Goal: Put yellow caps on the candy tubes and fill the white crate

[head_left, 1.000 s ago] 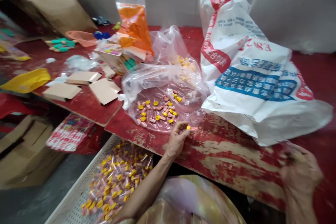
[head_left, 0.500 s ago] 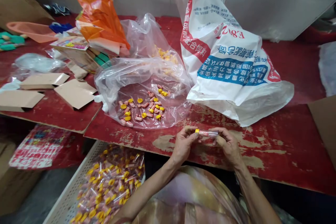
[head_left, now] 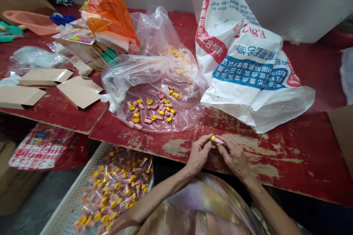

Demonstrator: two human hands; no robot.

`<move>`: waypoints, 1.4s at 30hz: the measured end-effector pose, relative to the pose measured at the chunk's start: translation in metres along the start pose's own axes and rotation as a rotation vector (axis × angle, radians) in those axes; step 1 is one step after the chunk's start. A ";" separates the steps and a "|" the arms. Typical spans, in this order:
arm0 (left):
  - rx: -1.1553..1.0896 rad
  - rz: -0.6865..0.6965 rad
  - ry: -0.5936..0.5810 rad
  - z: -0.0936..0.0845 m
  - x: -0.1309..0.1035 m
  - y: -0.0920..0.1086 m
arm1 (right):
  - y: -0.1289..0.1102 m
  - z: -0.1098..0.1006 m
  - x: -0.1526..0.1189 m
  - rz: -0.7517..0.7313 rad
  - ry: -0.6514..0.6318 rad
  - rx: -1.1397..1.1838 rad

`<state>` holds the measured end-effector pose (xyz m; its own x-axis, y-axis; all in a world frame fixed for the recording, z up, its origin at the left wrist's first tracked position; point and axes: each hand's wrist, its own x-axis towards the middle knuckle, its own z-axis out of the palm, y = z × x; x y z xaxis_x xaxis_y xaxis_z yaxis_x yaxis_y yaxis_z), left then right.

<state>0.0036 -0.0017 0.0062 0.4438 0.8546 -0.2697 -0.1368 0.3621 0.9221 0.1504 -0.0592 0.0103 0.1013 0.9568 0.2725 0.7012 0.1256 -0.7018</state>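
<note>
A clear tube with a yellow cap (head_left: 219,140) is held between both hands above the table's front edge. The fingers of my left hand (head_left: 199,152) pinch its capped end. My right hand (head_left: 234,155) grips the other end, covering part of it. Reddish pieces show inside the tube. Beyond my hands, a clear plastic bag (head_left: 187,115) lies open with several yellow caps and small red-and-white rolls on it. Below the table on the left, a white crate (head_left: 72,188) holds a heap of yellow-capped tubes (head_left: 110,187).
A large white printed sack (head_left: 248,62) stands behind my right hand. Flat cardboard boxes (head_left: 79,91), an orange bag (head_left: 109,5) and a salmon-coloured scoop (head_left: 30,21) are on the left of the red table (head_left: 317,147). A brown carton (head_left: 343,128) is at the right edge.
The tube is now tilted, its uncapped end lower, and my right hand covers more of it. My hands are closer together. The view has shifted slightly.
</note>
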 end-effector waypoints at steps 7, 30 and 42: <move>0.413 0.253 -0.043 -0.008 0.013 -0.001 | 0.007 -0.036 0.020 -0.010 -0.502 -0.678; 0.037 0.075 0.057 -0.023 0.004 -0.015 | 0.031 -0.027 0.027 0.562 -0.429 0.276; 0.199 0.089 -0.027 -0.014 0.003 -0.009 | 0.007 0.007 0.015 0.834 -0.183 0.973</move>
<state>-0.0065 0.0025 -0.0070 0.4613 0.8689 -0.1794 -0.0002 0.2023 0.9793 0.1521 -0.0420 0.0047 0.1051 0.8501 -0.5160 -0.3330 -0.4589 -0.8237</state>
